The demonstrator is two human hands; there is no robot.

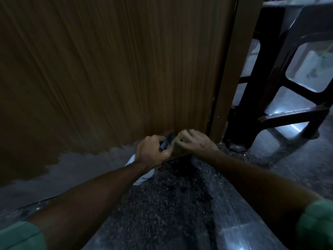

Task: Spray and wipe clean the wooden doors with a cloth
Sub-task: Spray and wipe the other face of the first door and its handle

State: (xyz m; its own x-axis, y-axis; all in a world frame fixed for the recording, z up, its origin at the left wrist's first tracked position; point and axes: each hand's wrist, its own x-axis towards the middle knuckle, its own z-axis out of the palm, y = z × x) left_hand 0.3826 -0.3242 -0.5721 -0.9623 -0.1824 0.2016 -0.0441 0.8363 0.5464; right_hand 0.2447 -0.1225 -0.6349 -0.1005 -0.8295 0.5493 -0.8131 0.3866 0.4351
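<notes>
Nearest you, both forearms reach out from green sleeves point(21, 235) over the dark speckled floor point(171, 204). Your left hand point(152, 150) curls round the black trigger head of a white spray bottle point(142, 175), whose body hangs below your wrist. Just beside it, your right hand point(195, 141) grips a bunched tan cloth point(180, 147), pressed to the bottom corner of the wooden door point(117, 69). The door is brown with fine vertical grain, and its lower edge is worn away to a ragged grey patch. Right of it stands the brown door frame point(228, 69). Beyond that, dark furniture legs point(270, 87) rest on a pale floor.
</notes>
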